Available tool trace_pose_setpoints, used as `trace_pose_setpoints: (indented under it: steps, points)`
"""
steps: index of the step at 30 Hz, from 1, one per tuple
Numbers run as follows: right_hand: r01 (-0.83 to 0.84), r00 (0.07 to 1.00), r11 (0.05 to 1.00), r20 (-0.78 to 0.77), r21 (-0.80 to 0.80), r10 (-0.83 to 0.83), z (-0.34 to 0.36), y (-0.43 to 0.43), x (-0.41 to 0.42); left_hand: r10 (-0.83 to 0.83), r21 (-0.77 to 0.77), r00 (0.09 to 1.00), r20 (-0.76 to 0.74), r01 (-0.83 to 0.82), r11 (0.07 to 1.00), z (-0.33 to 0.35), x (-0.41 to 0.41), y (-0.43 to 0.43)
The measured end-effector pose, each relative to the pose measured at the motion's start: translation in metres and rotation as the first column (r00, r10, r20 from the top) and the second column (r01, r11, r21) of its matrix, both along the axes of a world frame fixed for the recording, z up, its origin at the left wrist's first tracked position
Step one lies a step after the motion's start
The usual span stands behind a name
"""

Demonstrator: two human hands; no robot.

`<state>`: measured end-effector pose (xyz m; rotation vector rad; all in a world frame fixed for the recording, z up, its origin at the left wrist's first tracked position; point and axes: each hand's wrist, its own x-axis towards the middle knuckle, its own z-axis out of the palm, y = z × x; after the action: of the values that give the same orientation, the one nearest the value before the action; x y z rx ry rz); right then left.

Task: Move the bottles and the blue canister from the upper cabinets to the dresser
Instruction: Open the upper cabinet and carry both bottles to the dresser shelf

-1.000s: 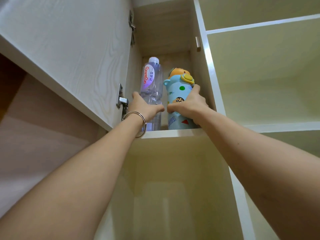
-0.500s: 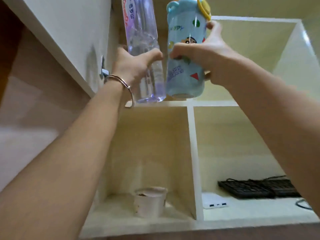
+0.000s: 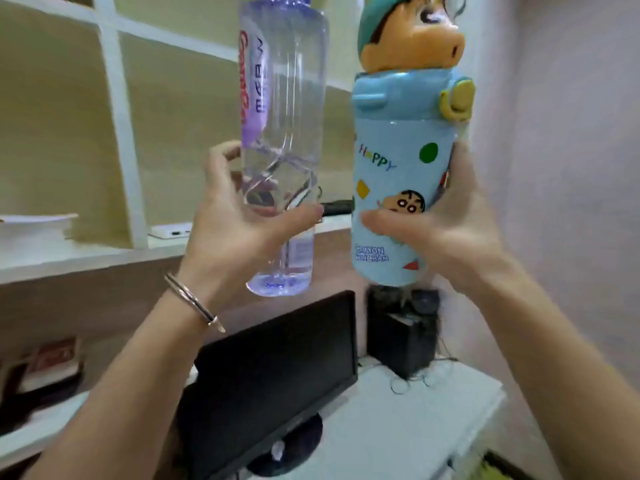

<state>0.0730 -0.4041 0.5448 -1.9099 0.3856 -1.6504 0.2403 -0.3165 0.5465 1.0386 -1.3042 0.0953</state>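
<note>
My left hand (image 3: 239,230) grips a clear plastic water bottle (image 3: 284,109) with a purple label around its lower half, holding it upright in the air. My right hand (image 3: 446,233) is closed around a blue canister (image 3: 398,161), printed with cartoon figures and the word HAPPY, topped by a cartoon-head lid. Both are held side by side at chest height, away from the cabinets, above a white surface (image 3: 398,427).
A black monitor (image 3: 277,368) stands on the white surface below my hands, with a black speaker (image 3: 403,334) behind it near the pink wall. White shelving (image 3: 117,126) fills the upper left, holding a white device (image 3: 171,231) and a dark keyboard.
Both hands have lifted the bottle and canister out of the upper cabinet and lowered them. My view has dropped from the cabinet to the shelves, monitor and white surface.
</note>
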Motion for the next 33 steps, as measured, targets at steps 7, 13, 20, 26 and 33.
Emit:
trace_pose_setpoints:
  steps: [7,13,20,26,33]
  points:
    - [0.436,0.898,0.88,-0.161,0.186,-0.411,-0.112,0.009,-0.171,-0.363,0.175,0.919,-0.152,0.386,0.906,-0.11,-0.154,-0.047]
    - [0.705,0.708,0.622,-0.278,0.341,-0.65,-0.204,0.068,-0.294,-0.56,0.304,0.802,-0.21,0.598,0.742,-0.188,-0.268,-0.057]
    - [0.844,0.422,0.193,-0.399,0.5,-0.814,-0.274,0.157,-0.362,-0.759,0.478,0.61,-0.225,0.748,0.46,-0.262,-0.356,-0.057]
    - [0.831,0.126,-0.119,-0.392,0.544,-0.911,-0.313,0.221,-0.372,-0.886,0.525,0.371,-0.279,0.831,0.182,-0.299,-0.411,-0.058]
    - [0.671,-0.19,-0.445,-0.442,0.593,-0.877,-0.365,0.298,-0.374,-0.96,0.597,0.128,-0.25,0.801,-0.049,-0.347,-0.481,-0.025]
